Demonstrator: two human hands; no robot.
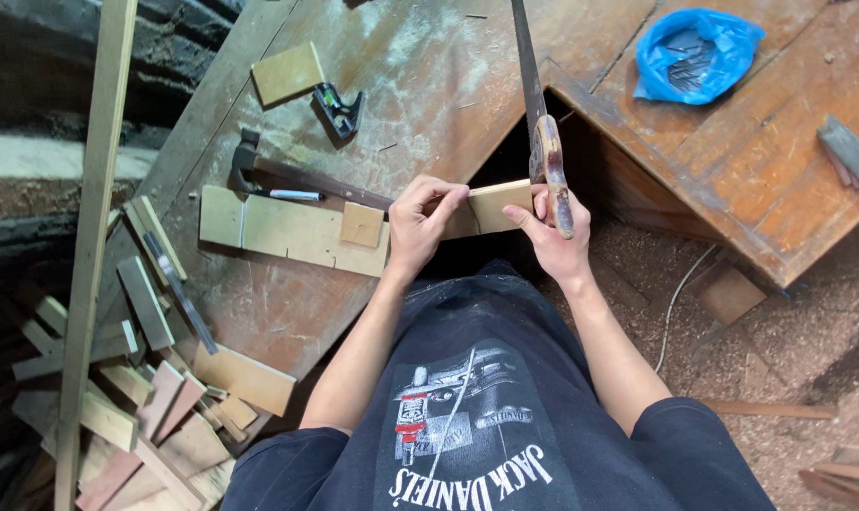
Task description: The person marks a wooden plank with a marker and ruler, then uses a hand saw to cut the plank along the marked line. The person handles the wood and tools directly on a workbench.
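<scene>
A small pale wooden block [499, 202] sits between both my hands, over the gap between two worn tables. My left hand [420, 225] pinches its left end with thumb and fingers. My right hand [552, 232] touches the block's right end while its fingers curl around the wooden handle of a handsaw [546, 156], whose blade runs up and away across the tabletop.
On the brown table [420, 85] lie a notched board [288, 232] with a small square piece, a hammer [259, 168], a pen, a combination square [340, 107] and a square offcut. A blue bag of nails [694, 52] sits right. Scrap wood is piled lower left; sawdust covers the floor.
</scene>
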